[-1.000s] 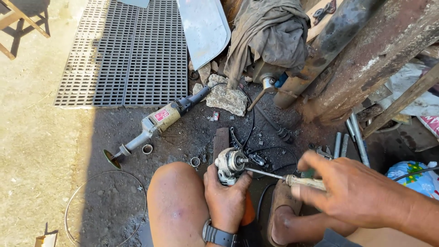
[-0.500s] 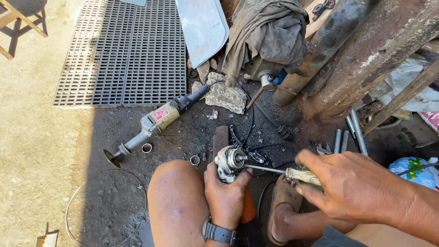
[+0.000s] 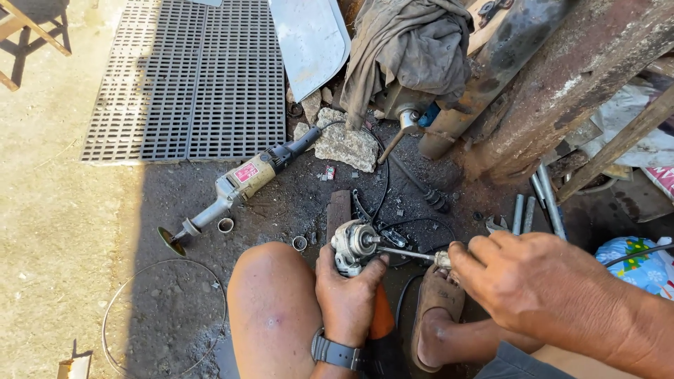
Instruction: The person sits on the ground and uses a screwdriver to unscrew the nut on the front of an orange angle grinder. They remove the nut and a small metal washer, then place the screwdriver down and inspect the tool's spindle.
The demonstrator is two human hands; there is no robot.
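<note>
Grinder head [image 3: 353, 243] in left hand [image 3: 347, 298]

Both hands are bare, with no gloves and no sleeves reaching the forearms. The left hand [image 3: 347, 295] has a dark wristwatch [image 3: 337, 353] with a wide band strapped at the wrist. The right hand [image 3: 540, 288] wears nothing. The near knee [image 3: 270, 309] is uncovered. A brown sandal [image 3: 430, 309] sits on one foot.

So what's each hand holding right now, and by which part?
The left hand grips the angle grinder by its body, just behind the metal head. The right hand holds the screwdriver by its handle, tip at the grinder head.
</note>
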